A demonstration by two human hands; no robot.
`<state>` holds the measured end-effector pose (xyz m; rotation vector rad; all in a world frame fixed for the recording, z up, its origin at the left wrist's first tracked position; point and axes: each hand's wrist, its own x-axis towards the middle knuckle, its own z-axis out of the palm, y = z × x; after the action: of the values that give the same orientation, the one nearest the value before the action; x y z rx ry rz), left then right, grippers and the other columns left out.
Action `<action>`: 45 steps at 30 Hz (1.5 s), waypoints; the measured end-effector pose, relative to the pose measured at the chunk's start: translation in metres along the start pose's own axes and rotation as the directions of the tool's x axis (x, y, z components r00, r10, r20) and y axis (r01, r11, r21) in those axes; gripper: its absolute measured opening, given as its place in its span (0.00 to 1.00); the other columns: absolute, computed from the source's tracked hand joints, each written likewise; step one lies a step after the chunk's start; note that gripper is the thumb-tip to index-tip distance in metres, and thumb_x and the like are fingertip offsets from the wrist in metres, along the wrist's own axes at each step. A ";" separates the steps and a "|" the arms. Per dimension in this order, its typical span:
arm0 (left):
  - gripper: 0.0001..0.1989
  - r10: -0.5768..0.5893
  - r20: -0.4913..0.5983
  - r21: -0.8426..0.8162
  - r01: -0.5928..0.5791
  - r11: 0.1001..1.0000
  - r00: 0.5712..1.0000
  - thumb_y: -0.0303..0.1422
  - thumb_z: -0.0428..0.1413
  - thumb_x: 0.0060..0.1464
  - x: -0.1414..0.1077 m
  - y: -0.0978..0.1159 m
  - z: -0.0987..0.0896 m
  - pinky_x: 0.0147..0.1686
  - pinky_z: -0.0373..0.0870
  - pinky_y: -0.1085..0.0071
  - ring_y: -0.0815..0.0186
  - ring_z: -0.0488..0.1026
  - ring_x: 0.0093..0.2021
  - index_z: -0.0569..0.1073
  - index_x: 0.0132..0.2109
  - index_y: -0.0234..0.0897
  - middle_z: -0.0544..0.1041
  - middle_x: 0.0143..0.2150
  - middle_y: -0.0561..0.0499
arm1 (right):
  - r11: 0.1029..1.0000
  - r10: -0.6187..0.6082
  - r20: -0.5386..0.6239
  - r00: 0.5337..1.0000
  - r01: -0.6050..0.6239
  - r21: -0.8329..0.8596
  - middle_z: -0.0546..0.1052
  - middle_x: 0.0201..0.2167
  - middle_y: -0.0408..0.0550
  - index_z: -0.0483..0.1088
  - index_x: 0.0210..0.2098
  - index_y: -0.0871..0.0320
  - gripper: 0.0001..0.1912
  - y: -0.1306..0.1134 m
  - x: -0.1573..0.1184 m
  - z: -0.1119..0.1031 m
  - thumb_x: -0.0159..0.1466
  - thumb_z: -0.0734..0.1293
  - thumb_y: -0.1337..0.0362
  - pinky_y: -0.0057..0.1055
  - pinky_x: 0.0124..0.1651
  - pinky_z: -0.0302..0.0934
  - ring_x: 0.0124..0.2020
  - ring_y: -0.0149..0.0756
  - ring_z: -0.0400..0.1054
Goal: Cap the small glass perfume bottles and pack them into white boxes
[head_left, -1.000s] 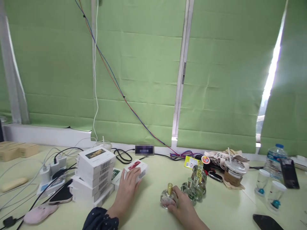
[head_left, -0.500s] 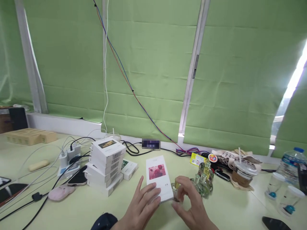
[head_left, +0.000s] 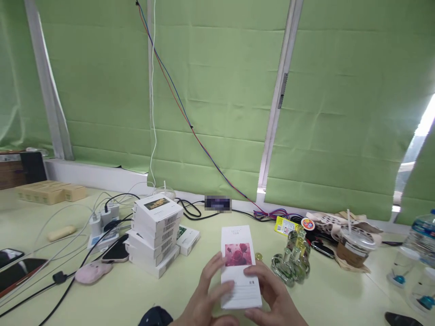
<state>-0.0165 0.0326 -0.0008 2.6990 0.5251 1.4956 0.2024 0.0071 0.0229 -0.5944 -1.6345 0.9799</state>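
- "where's the rose box?"
- "between both hands: right hand gripping its right side, left hand over its left edge, whether gripping i can't tell."
- "nearby?"
- "right of the grip, glass bottles; left, stacked boxes."

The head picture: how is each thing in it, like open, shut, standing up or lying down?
Rose box: shut where it shows, right hand gripping it
Left hand: fingers at the box, blurred
White box stack: piled unevenly
Glass bottles: clustered, standing
Drink cup: upright, lid on, straw in
Water bottle: upright, cap on
Small jars: lids on
Green blinds: down
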 end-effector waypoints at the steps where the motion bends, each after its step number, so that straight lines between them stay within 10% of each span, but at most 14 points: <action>1: 0.39 -0.101 -0.034 -0.088 0.098 0.991 0.994 0.46 0.58 0.51 0.001 0.001 0.001 0.58 0.57 0.42 0.42 0.41 0.68 0.50 0.65 0.44 0.42 0.70 0.38 | 1.000 0.004 0.008 1.000 -0.004 0.001 0.69 0.47 0.54 0.68 0.46 0.50 0.25 0.000 0.000 0.000 0.51 0.73 0.54 0.36 0.44 0.68 0.45 0.43 0.70; 6: 0.57 -0.517 0.088 -0.497 0.487 0.718 0.851 0.57 0.59 0.41 0.002 0.005 0.005 0.57 0.59 0.41 0.40 0.46 0.67 0.35 0.68 0.45 0.41 0.70 0.35 | 1.000 0.011 0.034 0.999 -0.012 0.026 0.68 0.46 0.52 0.68 0.46 0.49 0.25 0.003 0.000 0.001 0.51 0.73 0.53 0.36 0.43 0.68 0.45 0.43 0.70; 21: 0.48 -0.506 0.189 -0.526 0.522 0.671 0.842 0.45 0.59 0.50 -0.001 0.006 0.002 0.57 0.63 0.48 0.47 0.63 0.60 0.36 0.67 0.46 0.56 0.67 0.38 | 0.983 0.052 0.045 0.998 -0.044 -0.177 0.68 0.48 0.54 0.69 0.41 0.51 0.19 0.019 -0.006 0.002 0.51 0.71 0.56 0.32 0.42 0.67 0.47 0.44 0.68; 28: 0.33 -0.652 0.102 -0.418 0.627 0.657 0.751 0.38 0.52 0.59 0.001 0.005 -0.004 0.58 0.64 0.58 0.52 0.61 0.63 0.44 0.65 0.47 0.55 0.67 0.41 | 0.892 0.136 0.258 0.957 -0.004 -0.453 0.70 0.49 0.51 0.74 0.37 0.52 0.11 0.010 -0.002 0.003 0.54 0.67 0.68 0.32 0.47 0.63 0.48 0.40 0.67; 38: 0.16 -0.264 -0.015 0.006 0.264 0.965 0.964 0.21 0.50 0.52 0.016 0.022 -0.022 0.55 0.65 0.54 0.53 0.62 0.59 0.63 0.47 0.42 0.66 0.54 0.42 | 0.871 0.086 0.306 0.948 0.078 -0.484 0.74 0.43 0.49 0.78 0.31 0.50 0.09 0.003 -0.003 -0.002 0.57 0.65 0.66 0.34 0.49 0.62 0.46 0.40 0.69; 45: 0.18 -0.066 0.122 0.002 0.066 0.998 0.990 0.16 0.48 0.46 0.021 0.022 -0.028 0.50 0.68 0.57 0.54 0.62 0.56 0.62 0.42 0.42 0.69 0.47 0.44 | 0.842 0.084 0.286 0.955 0.086 -0.533 0.76 0.35 0.47 0.76 0.24 0.52 0.12 -0.004 -0.001 -0.008 0.54 0.61 0.67 0.34 0.44 0.64 0.40 0.40 0.71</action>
<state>-0.0230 0.0141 0.0349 2.7206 0.6003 1.3042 0.2111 0.0063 0.0266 -0.8512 -2.2125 0.6115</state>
